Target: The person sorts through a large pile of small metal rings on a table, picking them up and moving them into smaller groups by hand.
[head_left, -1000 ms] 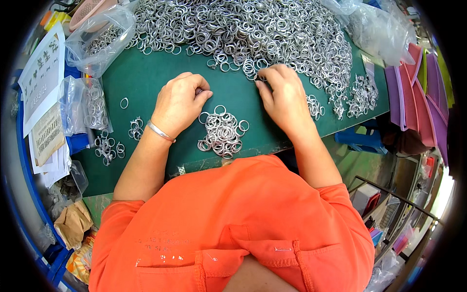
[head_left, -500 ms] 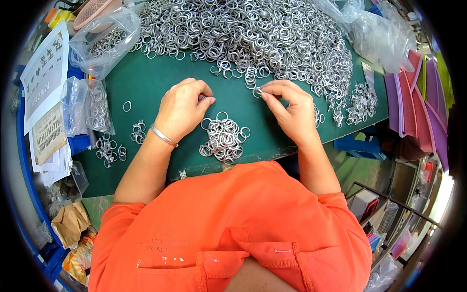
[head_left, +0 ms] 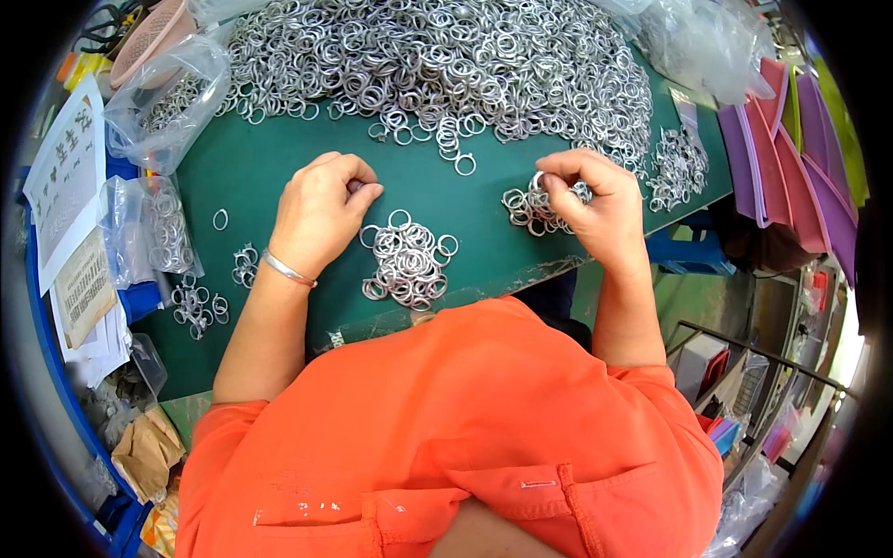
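My left hand (head_left: 324,203), with a silver bangle on its wrist, is curled closed above the green table (head_left: 260,177); its fingertips hide whatever they may hold. Just right of it lies a small heap of silver metal rings (head_left: 406,265). My right hand (head_left: 600,195) pinches a ring (head_left: 537,180) between thumb and forefinger. Beneath those fingers sits another small cluster of rings (head_left: 530,216), partly covered by the hand. A single ring (head_left: 465,165) lies at the near edge of the large mound of rings (head_left: 446,60).
On the left are a loose ring (head_left: 220,219), two little ring groups, clear bags (head_left: 167,228) and hanging paper sheets (head_left: 70,177). At the right stand a pile of small metal pieces (head_left: 677,167), a plastic bag (head_left: 707,46) and purple and pink bins (head_left: 777,158).
My right hand has moved right and toward me from the mound's edge, carrying a ring over the small cluster. The left hand stays closed in about the same place. The view has shifted slightly.
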`<state>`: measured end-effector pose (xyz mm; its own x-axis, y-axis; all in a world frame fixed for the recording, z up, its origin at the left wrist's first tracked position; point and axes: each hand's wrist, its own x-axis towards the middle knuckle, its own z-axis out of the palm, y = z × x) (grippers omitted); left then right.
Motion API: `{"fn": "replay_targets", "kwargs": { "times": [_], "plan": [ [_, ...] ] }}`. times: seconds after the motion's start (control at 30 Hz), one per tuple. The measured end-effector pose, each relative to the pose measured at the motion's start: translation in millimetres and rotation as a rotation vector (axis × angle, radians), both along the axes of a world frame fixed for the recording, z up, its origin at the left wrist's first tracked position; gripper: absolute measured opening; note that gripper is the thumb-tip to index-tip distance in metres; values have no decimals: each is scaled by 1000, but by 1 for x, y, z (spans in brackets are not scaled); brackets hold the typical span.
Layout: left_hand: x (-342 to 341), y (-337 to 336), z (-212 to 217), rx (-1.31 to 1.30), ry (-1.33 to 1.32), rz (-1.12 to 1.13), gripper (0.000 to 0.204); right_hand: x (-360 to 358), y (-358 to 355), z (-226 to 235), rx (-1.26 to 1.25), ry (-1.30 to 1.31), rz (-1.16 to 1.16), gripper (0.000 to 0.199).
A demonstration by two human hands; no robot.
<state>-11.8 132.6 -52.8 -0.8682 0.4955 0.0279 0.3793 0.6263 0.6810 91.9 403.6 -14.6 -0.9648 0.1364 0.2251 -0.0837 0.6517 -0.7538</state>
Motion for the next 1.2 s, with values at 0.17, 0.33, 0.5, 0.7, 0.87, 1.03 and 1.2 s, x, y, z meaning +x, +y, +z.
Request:
{"fn": "replay_targets", "kwargs": {
  "times": [0.17, 0.33, 0.5, 0.7, 0.87, 1.03, 1.2],
  "plan": [
    [1, 1, -1, 3, -13, -3, 9, 10, 0, -5, 471, 89, 214, 12],
    [1, 1, -2, -2, 18, -14, 9, 1, -14, -12, 506, 123, 142, 6],
    [0, -1, -2, -14, 28, -20, 9, -33, -49, -41, 563, 52, -15, 9],
    [2, 0, -1, -16, 4, -4, 9, -34, -48, -42, 278, 62, 89, 7],
    [1, 0, -2, 30, -6, -1, 9, -23, -46, -25, -188, -93, 85, 7],
    [-1, 0, -2, 35, -4, -19, 8, -12, -32, -3, -139, 11, 285, 9],
    [-1, 0, -4, 57, -47, 0, 7, -2, 4, 5, 482, 92, 208, 16]
  ]
}}
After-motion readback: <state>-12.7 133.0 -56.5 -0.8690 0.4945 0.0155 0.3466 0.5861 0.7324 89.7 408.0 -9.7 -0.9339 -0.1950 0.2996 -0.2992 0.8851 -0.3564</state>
